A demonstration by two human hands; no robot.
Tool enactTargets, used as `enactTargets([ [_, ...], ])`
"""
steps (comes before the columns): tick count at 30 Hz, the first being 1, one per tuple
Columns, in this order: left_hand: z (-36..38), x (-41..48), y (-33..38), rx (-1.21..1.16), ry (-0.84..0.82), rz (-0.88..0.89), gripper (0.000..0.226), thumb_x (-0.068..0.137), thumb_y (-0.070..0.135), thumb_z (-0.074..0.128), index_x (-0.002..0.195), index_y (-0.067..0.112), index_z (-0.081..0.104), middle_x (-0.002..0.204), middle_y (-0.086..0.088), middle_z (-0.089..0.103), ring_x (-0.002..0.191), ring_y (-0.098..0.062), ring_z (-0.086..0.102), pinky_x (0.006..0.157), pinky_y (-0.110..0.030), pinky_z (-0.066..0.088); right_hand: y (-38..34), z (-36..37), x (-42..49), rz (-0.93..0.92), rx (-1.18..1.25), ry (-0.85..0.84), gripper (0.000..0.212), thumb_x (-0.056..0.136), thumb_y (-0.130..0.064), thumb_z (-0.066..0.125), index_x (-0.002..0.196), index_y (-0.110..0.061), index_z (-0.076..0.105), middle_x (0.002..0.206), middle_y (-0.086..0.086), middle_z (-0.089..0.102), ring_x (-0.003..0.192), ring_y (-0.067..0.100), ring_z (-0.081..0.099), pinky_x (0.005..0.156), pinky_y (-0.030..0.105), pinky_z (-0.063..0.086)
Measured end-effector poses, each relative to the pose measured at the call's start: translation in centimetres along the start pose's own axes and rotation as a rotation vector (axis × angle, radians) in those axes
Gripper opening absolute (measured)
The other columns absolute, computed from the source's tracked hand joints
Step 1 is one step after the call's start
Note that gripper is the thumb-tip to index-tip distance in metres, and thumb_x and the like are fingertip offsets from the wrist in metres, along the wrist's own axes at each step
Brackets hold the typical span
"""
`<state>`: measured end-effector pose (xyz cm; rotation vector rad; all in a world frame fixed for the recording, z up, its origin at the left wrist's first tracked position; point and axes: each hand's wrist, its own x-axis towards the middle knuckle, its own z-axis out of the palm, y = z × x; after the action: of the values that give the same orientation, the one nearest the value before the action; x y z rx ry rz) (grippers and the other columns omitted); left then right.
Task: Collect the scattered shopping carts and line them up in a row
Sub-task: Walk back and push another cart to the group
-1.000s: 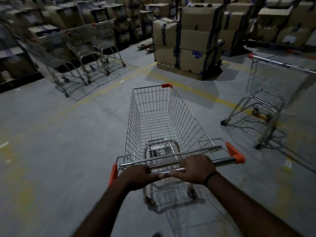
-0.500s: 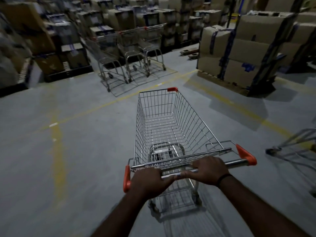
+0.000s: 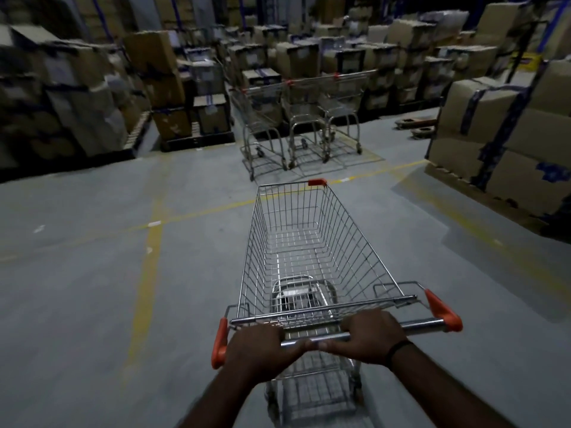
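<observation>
Bare floor (image 3: 191,273) ahead; boxes (image 3: 506,143) crowd right.

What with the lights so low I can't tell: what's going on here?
A person grips the handle of an empty shopping cart with the left hand and the right hand. The cart points toward three carts parked side by side ahead, among stacked cardboard boxes. It has not reached them yet; bare floor lies between.

Both forearms reach forward, left grip (image 3: 262,347) and right grip (image 3: 372,336) curled around the cart handle (image 3: 426,324).
</observation>
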<state>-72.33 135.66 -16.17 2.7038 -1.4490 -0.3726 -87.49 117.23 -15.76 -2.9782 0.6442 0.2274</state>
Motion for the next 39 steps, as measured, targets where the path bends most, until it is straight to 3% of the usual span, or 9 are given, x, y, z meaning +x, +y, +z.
enactTargets([
  [2,-0.6,1.6,-0.3,-0.012,0.008,-0.036,0.109,0.058,0.107,0.004,0.081,0.019,0.064,0.087,0.003,0.069,0.087,-0.017,0.066,0.079,-0.033,0.05,0.8,-0.3,2.3,-0.049,-0.012,0.002,0.083,0.066,-0.102,0.025,0.067,-0.023,0.052,0.082,0.0,0.069,0.087,0.02,0.067,0.069,0.032,0.038],
  [4,-1.1,3.3,-0.6,-0.014,0.034,-0.075,0.106,0.059,0.107,0.006,0.081,0.02,0.065,0.086,0.004,0.069,0.085,-0.016,0.066,0.078,-0.032,0.05,1.5,-0.5,4.7,-0.09,-0.021,0.013,0.089,0.064,-0.103,0.022,0.073,-0.023,0.06,0.085,0.001,0.071,0.086,0.021,0.067,0.07,0.032,0.04],
  [7,-1.7,5.5,-1.1,-0.008,0.08,-0.118,0.11,0.056,0.106,0.0,0.08,0.021,0.065,0.081,0.006,0.067,0.079,-0.012,0.065,0.07,-0.03,0.042,2.4,-0.8,8.3,-0.122,-0.015,0.028,0.102,0.052,-0.107,0.004,0.069,-0.022,0.058,0.068,-0.005,0.058,0.07,0.017,0.056,0.069,0.031,0.042],
  [11,-2.8,8.9,-2.2,0.001,0.113,-0.161,0.115,0.051,0.104,-0.008,0.082,0.022,0.066,0.08,0.007,0.067,0.078,-0.012,0.065,0.069,-0.029,0.04,3.0,-1.7,13.1,-0.145,0.0,0.033,0.099,0.051,-0.108,0.005,0.061,-0.021,0.05,0.059,-0.007,0.048,0.066,0.015,0.053,0.066,0.029,0.04],
  [18,-4.7,17.1,-7.0,0.055,0.126,-0.198,0.103,0.065,0.101,0.003,0.084,0.022,0.067,0.08,0.007,0.066,0.078,-0.011,0.064,0.07,-0.03,0.04,3.5,-3.3,23.8,-0.167,-0.021,0.081,0.108,0.05,-0.11,0.008,0.075,-0.022,0.066,0.078,-0.003,0.069,0.079,0.016,0.066,0.071,0.029,0.045],
  [23,-6.0,24.2,-11.6,0.036,0.144,-0.219,0.094,0.073,0.099,0.016,0.085,0.02,0.066,0.083,0.003,0.068,0.083,-0.016,0.067,0.074,-0.032,0.05,3.3,-4.6,32.6,-0.169,-0.048,0.106,0.109,0.047,-0.11,0.005,0.074,-0.022,0.063,0.079,-0.003,0.069,0.078,0.014,0.065,0.065,0.029,0.041],
  [29,-8.4,32.2,-17.0,0.011,0.093,-0.202,0.094,0.076,0.097,0.016,0.089,0.019,0.067,0.09,0.001,0.07,0.09,-0.021,0.067,0.076,-0.034,0.047,3.0,-6.5,42.6,-0.188,-0.039,0.099,0.097,0.049,-0.11,0.006,0.07,-0.027,0.052,0.08,-0.005,0.067,0.081,0.014,0.065,0.071,0.029,0.046],
  [36,-11.0,40.8,-21.9,0.018,0.084,-0.259,0.095,0.074,0.098,0.016,0.088,0.021,0.069,0.086,0.003,0.07,0.088,-0.017,0.068,0.074,-0.032,0.044,3.1,-8.2,53.4,-0.19,-0.062,0.094,0.099,0.05,-0.109,0.008,0.063,-0.022,0.052,0.075,-0.003,0.067,0.075,0.014,0.064,0.067,0.029,0.044],
  [39,-12.3,45.5,-23.8,0.029,0.1,-0.288,0.096,0.072,0.099,0.015,0.091,0.024,0.071,0.087,0.004,0.071,0.088,-0.014,0.068,0.074,-0.031,0.043,3.8,-8.8,59.2,-0.214,-0.064,0.099,0.107,0.05,-0.11,0.009,0.067,-0.018,0.061,0.069,-0.004,0.064,0.069,0.014,0.062,0.07,0.028,0.049],
])
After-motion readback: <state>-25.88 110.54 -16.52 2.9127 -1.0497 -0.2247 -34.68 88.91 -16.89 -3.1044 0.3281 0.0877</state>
